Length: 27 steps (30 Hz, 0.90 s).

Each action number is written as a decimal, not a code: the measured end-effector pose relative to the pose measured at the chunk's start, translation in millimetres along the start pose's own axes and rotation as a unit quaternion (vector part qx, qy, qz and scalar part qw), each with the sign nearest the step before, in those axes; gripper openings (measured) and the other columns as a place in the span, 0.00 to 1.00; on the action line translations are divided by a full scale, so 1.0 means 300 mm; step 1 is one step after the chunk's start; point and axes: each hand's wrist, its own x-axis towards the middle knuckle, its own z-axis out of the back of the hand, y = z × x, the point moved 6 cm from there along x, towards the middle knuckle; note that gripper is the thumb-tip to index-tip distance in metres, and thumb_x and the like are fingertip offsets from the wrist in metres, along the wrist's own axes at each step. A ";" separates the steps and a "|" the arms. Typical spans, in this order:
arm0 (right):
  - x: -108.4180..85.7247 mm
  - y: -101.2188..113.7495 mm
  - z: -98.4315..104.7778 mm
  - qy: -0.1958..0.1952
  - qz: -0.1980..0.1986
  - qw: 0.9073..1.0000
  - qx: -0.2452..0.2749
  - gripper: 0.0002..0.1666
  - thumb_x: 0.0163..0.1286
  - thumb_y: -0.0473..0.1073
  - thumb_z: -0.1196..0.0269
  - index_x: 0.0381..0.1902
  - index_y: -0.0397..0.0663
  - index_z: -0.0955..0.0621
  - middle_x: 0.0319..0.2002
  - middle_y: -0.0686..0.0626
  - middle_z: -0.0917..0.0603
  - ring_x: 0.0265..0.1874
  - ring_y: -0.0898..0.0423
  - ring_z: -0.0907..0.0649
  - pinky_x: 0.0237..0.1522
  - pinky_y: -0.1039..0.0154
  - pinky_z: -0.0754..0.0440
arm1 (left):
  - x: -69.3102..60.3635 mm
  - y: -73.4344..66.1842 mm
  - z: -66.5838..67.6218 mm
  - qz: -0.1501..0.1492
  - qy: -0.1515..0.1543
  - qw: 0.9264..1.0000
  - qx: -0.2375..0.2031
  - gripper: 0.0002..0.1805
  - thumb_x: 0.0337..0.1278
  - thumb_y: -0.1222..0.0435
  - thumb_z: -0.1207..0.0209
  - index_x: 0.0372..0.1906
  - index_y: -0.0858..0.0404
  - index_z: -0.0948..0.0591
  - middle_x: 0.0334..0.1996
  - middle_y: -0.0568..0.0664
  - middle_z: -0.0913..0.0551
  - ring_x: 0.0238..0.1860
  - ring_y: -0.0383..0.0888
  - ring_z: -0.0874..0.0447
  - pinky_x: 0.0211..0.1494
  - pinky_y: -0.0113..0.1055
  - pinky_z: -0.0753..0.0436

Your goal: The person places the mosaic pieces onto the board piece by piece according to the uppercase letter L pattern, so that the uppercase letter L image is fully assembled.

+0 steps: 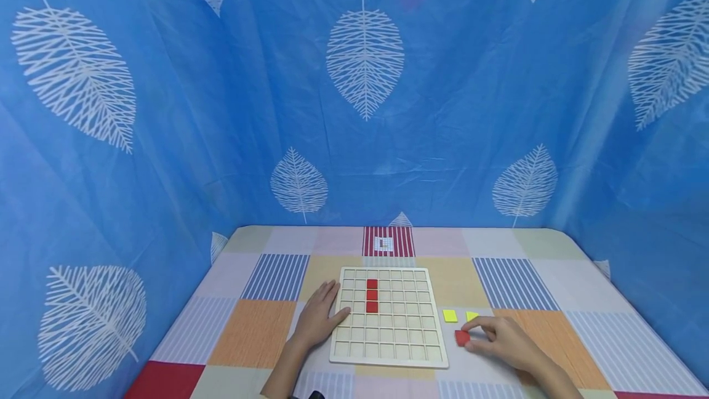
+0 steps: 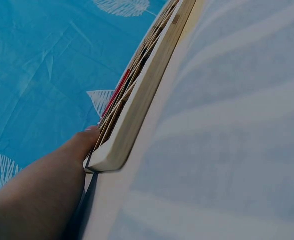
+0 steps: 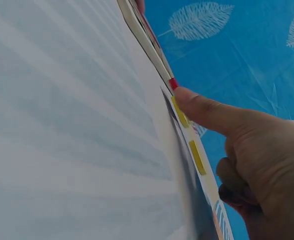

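Note:
A pale wooden grid board (image 1: 389, 359) lies on the table, with three red square tiles (image 1: 372, 295) in one column of its upper left part. My left hand (image 1: 316, 320) rests along the board's left edge, fingers extended and thumb over the rim; the left wrist view shows this hand (image 2: 52, 175) at the board's corner. Right of the board, my right hand (image 1: 506, 342) pinches a red tile (image 1: 461, 338) between thumb and finger. In the right wrist view the thumb of this hand (image 3: 256, 145) touches the red tile (image 3: 173, 83).
Two yellow tiles, one at the board's right (image 1: 450, 316) and one partly behind my right fingers (image 1: 471, 315), lie on the patchwork tablecloth (image 1: 255, 331). A blue leaf-patterned curtain (image 1: 432, 159) stands behind the table and on both sides.

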 end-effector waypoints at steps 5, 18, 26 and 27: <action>0.040 0.052 0.005 -0.068 0.054 0.996 -0.020 0.14 0.52 0.59 0.32 0.36 0.66 0.16 0.13 0.66 0.45 0.13 0.70 0.45 0.14 0.74 0.44 | 0.003 -0.004 -0.001 0.002 0.001 1.000 -0.004 0.38 0.57 0.43 0.48 0.65 0.64 0.34 0.65 0.58 0.36 0.67 0.57 0.45 0.65 0.54 0.40; 0.172 0.243 -0.085 -0.074 0.123 0.990 -0.005 0.14 0.52 0.55 0.31 0.37 0.59 0.15 0.12 0.66 0.49 0.14 0.70 0.50 0.14 0.75 0.51 | -0.003 0.007 -0.004 -0.003 0.005 1.000 -0.011 0.38 0.57 0.43 0.47 0.65 0.65 0.34 0.65 0.59 0.37 0.67 0.58 0.45 0.64 0.57 0.41; 0.240 0.341 -0.184 -0.074 0.150 0.986 -0.028 0.15 0.52 0.57 0.32 0.36 0.59 0.15 0.11 0.67 0.48 0.13 0.70 0.49 0.13 0.74 0.51 | -0.001 0.008 -0.007 0.002 0.004 1.000 -0.009 0.38 0.57 0.43 0.48 0.66 0.64 0.34 0.66 0.58 0.37 0.67 0.57 0.45 0.64 0.56 0.41; 0.248 0.349 -0.198 -0.068 0.147 0.986 -0.030 0.16 0.52 0.58 0.33 0.36 0.59 0.15 0.11 0.66 0.47 0.13 0.70 0.49 0.13 0.74 0.50 | -0.001 0.007 -0.007 0.000 0.004 1.000 -0.009 0.38 0.57 0.43 0.48 0.65 0.64 0.34 0.65 0.59 0.37 0.67 0.58 0.45 0.64 0.56 0.41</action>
